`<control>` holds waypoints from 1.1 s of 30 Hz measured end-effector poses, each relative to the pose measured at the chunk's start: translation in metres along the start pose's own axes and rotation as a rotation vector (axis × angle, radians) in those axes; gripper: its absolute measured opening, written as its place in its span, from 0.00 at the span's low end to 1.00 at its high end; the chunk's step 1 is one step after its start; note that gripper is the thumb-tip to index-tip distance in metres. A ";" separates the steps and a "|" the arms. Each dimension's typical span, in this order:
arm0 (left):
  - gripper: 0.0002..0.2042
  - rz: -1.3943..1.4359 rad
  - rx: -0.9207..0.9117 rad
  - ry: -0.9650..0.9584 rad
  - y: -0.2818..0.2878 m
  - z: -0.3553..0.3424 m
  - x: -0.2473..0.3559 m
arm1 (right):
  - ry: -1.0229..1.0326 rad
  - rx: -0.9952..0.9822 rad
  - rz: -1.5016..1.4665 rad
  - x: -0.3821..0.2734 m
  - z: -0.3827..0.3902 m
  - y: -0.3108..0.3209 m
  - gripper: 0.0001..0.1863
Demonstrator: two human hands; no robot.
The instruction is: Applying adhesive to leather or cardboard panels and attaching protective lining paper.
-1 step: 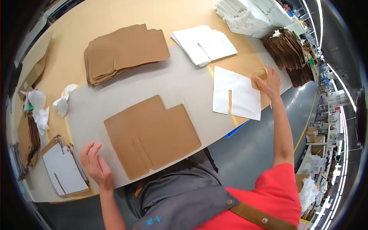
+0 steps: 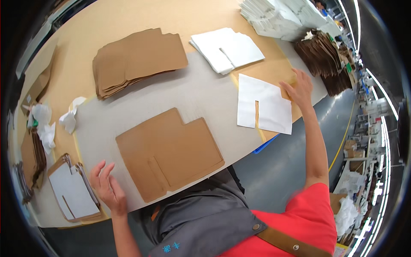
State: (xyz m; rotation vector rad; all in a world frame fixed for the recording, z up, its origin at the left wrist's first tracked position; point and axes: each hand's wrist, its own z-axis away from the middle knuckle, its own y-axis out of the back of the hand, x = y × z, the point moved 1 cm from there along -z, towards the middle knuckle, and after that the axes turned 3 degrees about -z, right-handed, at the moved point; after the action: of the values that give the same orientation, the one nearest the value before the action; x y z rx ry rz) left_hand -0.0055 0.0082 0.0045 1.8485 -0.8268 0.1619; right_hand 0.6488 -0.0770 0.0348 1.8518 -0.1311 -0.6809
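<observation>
A white sheet lies flat toward the right end of the table, one corner reaching the near edge. It is thin and matt, with a narrow slot running in from its near side and a stepped corner on its far right side. The right hand is just beside that step; its thumb stands apart from its fingers, but I cannot tell whether they grip anything, as what lies beneath is hidden.

Left of the sheet, well apart from it, a brown panel lies along the near edge, with a similar stepped corner and a narrow slit. Its face is bare, so this pair looks unjoined. The left hand hangs by the panel's left side, at the near edge; its fingers are open, loosely curled and hold nothing.

At the near left corner, a stack of white-faced pieces with brown borders appears to be the finished share. Plenty seems left: toward the far edge lie a brown stack and, to its right, a white stack. A crumpled white scrap lies toward the left end.
</observation>
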 end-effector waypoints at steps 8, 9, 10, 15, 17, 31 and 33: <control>0.16 0.173 -0.133 -0.340 -0.033 -0.073 0.111 | 0.028 -0.428 -0.235 -0.103 -0.041 -0.049 0.16; 0.16 0.196 -0.170 -0.382 -0.044 -0.082 0.126 | -0.031 -0.569 -0.294 -0.092 -0.049 -0.049 0.14; 0.15 0.218 -0.206 -0.420 -0.055 -0.090 0.139 | -0.087 -0.712 -0.354 -0.085 -0.051 -0.050 0.12; 0.19 0.518 -0.413 -0.270 -0.120 -0.121 0.184 | 0.046 -0.543 -0.561 -0.109 -0.018 -0.027 0.10; 0.21 0.624 -0.469 -0.210 -0.144 -0.126 0.208 | 0.030 -0.491 -0.651 -0.126 -0.002 -0.011 0.10; 0.13 0.899 -0.742 -0.191 -0.055 -0.160 0.236 | -0.085 -0.188 -1.032 -0.110 0.075 0.006 0.44; 0.12 0.870 -0.756 -0.148 -0.017 -0.162 0.231 | -0.114 -0.304 -1.202 -0.133 0.087 -0.009 0.46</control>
State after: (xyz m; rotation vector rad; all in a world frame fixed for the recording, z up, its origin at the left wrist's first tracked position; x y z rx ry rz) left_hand 0.2208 0.0446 0.1705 0.7248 -1.5093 0.2161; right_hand 0.4923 -0.0921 0.0584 1.4547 1.0328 -1.5046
